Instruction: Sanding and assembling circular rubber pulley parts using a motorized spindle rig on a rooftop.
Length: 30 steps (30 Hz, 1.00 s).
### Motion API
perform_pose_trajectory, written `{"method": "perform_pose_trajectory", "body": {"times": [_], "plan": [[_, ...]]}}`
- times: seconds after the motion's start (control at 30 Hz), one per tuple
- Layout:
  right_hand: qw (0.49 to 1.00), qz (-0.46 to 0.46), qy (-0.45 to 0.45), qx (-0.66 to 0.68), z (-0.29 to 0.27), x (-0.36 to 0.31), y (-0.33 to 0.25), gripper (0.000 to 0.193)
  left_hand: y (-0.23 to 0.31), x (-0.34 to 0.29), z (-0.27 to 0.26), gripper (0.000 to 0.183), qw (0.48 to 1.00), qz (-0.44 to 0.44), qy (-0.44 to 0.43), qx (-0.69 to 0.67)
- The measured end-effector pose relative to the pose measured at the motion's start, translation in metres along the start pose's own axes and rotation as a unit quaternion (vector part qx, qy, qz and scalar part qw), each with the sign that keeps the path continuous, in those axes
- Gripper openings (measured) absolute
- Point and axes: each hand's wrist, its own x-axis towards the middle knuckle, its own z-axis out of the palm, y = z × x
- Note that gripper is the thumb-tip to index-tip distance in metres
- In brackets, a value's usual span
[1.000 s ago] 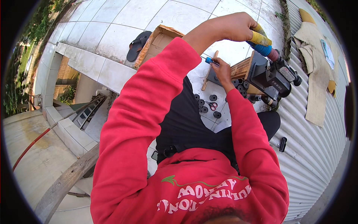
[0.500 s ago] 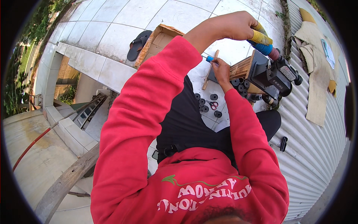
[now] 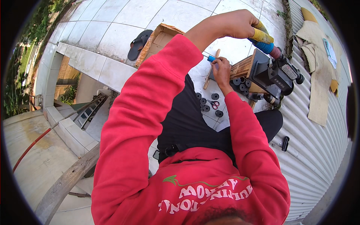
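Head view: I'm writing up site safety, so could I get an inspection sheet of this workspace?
Surface: pale floor tiles; grey corrugated sheeting at right.
Job's things: black machine; several black round pieces; scissors lying among some of them; small blue piece.
Clutter: cardboard box; black footwear beside it; beige cloth on the sheeting.
Hands: left hand at coloured wrapping by the machine; right hand at the blue piece; both grips unclear.
Cables: nothing seen for certain; red line at left may be hose or rod.
Surroundings: wooden beam lower left; greenery far left.
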Motion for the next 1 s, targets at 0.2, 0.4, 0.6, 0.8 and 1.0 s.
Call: {"method": "perform_pose_trajectory", "body": {"times": [0.2,0.4,0.6,0.8,1.0], "plan": [[1.0,0.0,-0.007,-0.001,-0.004,-0.009,0.0,0.015,-0.009,0.007,0.007,0.035,0.998,0.013,0.053,-0.029],[0.997,-0.081,-0.018,-0.009,-0.013,-0.017,-0.003,0.015,-0.01,0.007,0.007,0.035,0.998,0.01,0.056,-0.027],[0.988,-0.142,-0.057,-0.015,-0.021,-0.025,-0.002,0.015,-0.006,0.004,0.006,0.035,0.998,0.009,0.05,-0.035],[0.981,-0.173,-0.086,-0.029,-0.024,-0.043,-0.001,0.011,-0.002,0.004,0.005,0.036,0.999,-0.009,0.043,-0.013],[0.974,-0.185,-0.132,-0.016,-0.031,-0.063,-0.008,0.01,0.005,-0.003,0.002,0.041,0.999,-0.018,0.029,0.013]]}}
